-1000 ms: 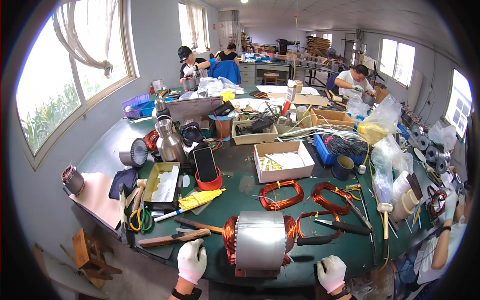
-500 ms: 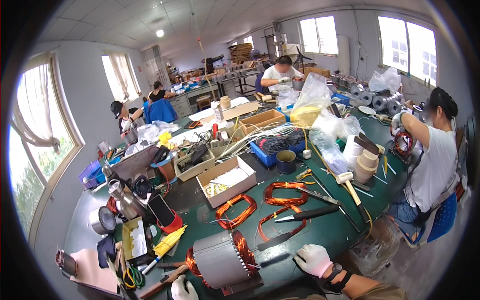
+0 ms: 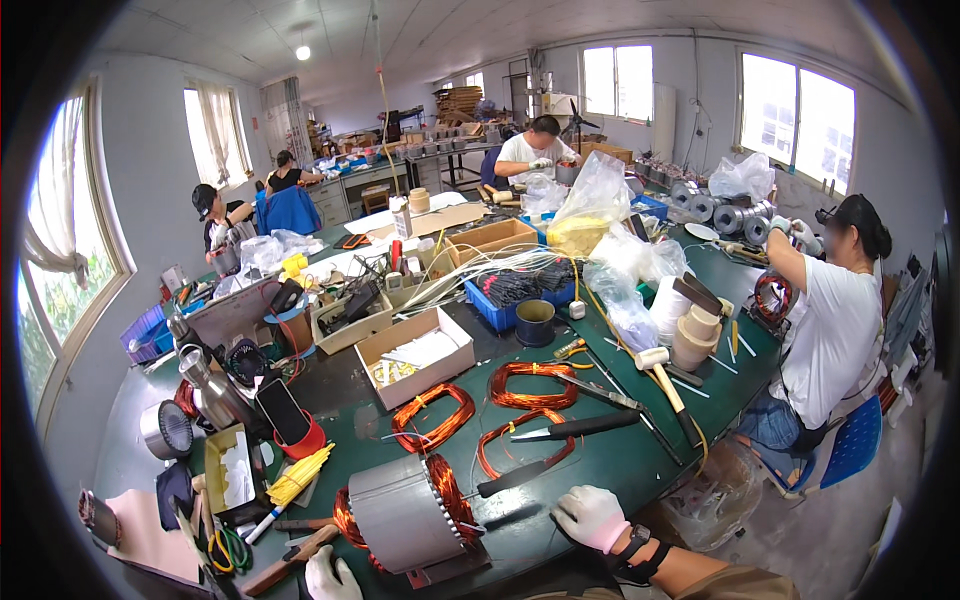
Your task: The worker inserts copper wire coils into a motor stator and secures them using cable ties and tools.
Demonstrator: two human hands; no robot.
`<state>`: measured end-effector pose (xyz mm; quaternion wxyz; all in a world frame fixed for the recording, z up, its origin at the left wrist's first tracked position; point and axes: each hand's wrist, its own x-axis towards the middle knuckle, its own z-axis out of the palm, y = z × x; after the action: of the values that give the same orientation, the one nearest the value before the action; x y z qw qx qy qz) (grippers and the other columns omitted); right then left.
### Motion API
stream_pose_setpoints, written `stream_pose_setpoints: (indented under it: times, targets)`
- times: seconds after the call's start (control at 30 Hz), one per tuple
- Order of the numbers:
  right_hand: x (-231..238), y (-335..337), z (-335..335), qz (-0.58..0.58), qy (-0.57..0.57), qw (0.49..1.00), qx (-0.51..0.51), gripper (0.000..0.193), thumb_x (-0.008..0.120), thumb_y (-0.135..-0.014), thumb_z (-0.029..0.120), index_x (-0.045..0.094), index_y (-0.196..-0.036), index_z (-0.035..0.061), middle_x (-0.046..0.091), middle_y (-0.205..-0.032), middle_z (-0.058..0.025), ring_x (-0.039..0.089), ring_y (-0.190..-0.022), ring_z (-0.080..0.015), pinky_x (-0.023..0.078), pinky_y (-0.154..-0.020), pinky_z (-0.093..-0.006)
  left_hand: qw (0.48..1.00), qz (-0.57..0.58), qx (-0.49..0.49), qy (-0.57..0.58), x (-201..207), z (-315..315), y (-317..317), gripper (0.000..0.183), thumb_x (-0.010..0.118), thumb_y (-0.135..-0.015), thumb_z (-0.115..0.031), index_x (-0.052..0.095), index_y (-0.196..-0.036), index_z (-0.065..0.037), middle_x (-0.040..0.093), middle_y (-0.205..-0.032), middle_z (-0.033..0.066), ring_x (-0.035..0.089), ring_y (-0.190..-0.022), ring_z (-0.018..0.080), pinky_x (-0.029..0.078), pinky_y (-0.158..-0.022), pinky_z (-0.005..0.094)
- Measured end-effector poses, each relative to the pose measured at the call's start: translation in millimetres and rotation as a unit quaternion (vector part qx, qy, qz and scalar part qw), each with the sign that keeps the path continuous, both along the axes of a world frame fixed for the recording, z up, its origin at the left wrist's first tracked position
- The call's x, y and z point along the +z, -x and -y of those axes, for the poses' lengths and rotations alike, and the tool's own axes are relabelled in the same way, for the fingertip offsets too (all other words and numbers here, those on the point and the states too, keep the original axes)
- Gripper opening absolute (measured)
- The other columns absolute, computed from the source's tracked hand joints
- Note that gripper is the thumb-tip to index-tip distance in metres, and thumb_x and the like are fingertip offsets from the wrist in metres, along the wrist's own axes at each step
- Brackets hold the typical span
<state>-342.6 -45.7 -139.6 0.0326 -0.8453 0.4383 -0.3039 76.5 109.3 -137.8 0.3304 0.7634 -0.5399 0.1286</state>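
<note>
In front of me a grey motor stator (image 3: 405, 512) lies on its side, copper windings bulging from both ends. My left hand (image 3: 332, 578), white-gloved and partly cut off by the lower edge, is beside its near left end, thumb apart from the fingers, with nothing visible in it. To the stator's right, my right hand (image 3: 590, 518), also gloved, rests open on the green table near its edge. Between that hand and the windings lies a dark flat tool (image 3: 512, 478). Farther back are three copper wire coils, a bound one (image 3: 432, 418) among them, and a black-handled blade (image 3: 580, 427).
A mallet (image 3: 668, 390) and pliers (image 3: 572, 348) lie to the right. A cardboard box (image 3: 415, 355) and blue bin (image 3: 500, 315) stand behind the coils. At left are a phone (image 3: 284, 412), yellow strips (image 3: 300, 475) and scissors (image 3: 230, 550). A co-worker (image 3: 840, 300) sits at right.
The whole view has shifted, so the scene sits farther left and slightly higher. My hands keep their places by the stator. The co-worker at right has both hands raised nearer the face.
</note>
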Motion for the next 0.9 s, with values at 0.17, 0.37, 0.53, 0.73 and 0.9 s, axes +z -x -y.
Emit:
stream_pose_setpoints:
  times: [0.17, 0.37, 0.53, 0.73, 0.9]
  targets:
    - [-4, -9, 4, -0.013, -0.007, 1.000, 0.017, 0.018, 0.074, -0.087, 0.023, 0.070, -0.077, 0.0096, 0.064, -0.073, -0.0099, 0.066, -0.069, -0.0317, 0.053, -0.061, -0.0446, 1.000, 0.001, 0.010, 0.009, 11, -6, 5, 0.028, 0.065, -0.095, -0.009, 0.070, -0.121, 0.000, 0.072, -0.115, 0.0205, 0.068, -0.106, 0.0392, 0.053, -0.096, 0.0453]
    - [-6, -5, 1, 0.022, 0.008, 1.000, -0.017, 0.010, 0.075, -0.081, 0.009, 0.067, -0.077, 0.0060, 0.062, -0.073, -0.0143, 0.062, -0.068, -0.0374, 0.050, -0.062, -0.0486, 0.999, -0.026, -0.019, 0.027, -1, 15, -2, 0.033, 0.071, -0.085, -0.004, 0.068, -0.118, -0.002, 0.072, -0.104, 0.0201, 0.069, -0.098, 0.0395, 0.055, -0.087, 0.0482]
    - [-14, -13, 7, 0.003, -0.021, 1.000, -0.012, 0.012, 0.073, -0.082, 0.003, 0.061, -0.080, 0.0035, 0.058, -0.075, -0.0142, 0.059, -0.071, -0.0372, 0.048, -0.063, -0.0472, 0.999, -0.052, -0.007, 0.004, 2, 6, -10, 0.031, 0.072, -0.084, -0.002, 0.068, -0.115, -0.003, 0.071, -0.105, 0.0181, 0.068, -0.098, 0.0375, 0.054, -0.088, 0.0442]
    - [-16, -16, 6, 0.006, -0.006, 1.000, -0.009, 0.012, 0.073, -0.082, 0.003, 0.061, -0.080, 0.0035, 0.057, -0.076, -0.0142, 0.059, -0.071, -0.0371, 0.047, -0.064, -0.0467, 0.994, -0.008, -0.054, -0.092, 82, 61, -56, 0.025, 0.073, -0.089, -0.015, 0.068, -0.110, -0.004, 0.067, -0.097, 0.0166, 0.067, -0.093, 0.0364, 0.054, -0.084, 0.0455]
    - [-17, -14, 5, 0.021, 0.001, 1.000, -0.004, 0.012, 0.073, -0.082, 0.004, 0.061, -0.079, 0.0039, 0.057, -0.075, -0.0137, 0.059, -0.072, -0.0370, 0.047, -0.064, -0.0476, 0.982, 0.080, -0.025, -0.168, 66, 146, -109, 0.022, 0.068, -0.092, -0.025, 0.069, -0.103, -0.006, 0.069, -0.099, 0.0176, 0.068, -0.097, 0.0372, 0.055, -0.086, 0.0471]
